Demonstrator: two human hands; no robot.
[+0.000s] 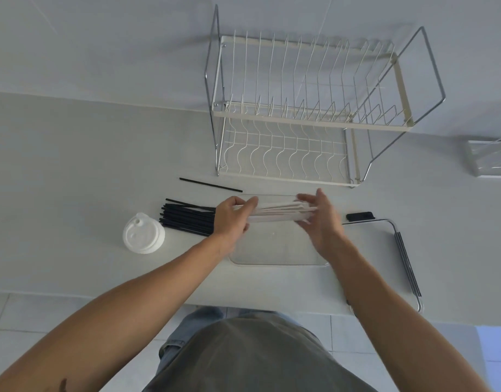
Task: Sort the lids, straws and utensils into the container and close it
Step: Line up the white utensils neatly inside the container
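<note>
No writing readable anywhere. Left hand (232,219) and right hand (320,219) grasp one bundle of paper-wrapped utensils (274,213) over the clear container (274,250); black straws (187,219) pile left, one stray straw (211,185) beyond, lid stack (144,234) far left.

A two-tier wire dish rack (308,108) stands on the pale desk (73,165) at about one o'clock, its back close to the white wall (102,38). Its chrome frame carries cream rails, with rows of upright dividers on the upper tier and wavy wires on the lower one; both tiers are bare. At three o'clock, cut by the picture's edge, lies a clear, boxy plastic thing (489,158) that cannot be told more closely. At six o'clock, beyond the desk's near edge, is a pale tiled floor (31,321).
</note>
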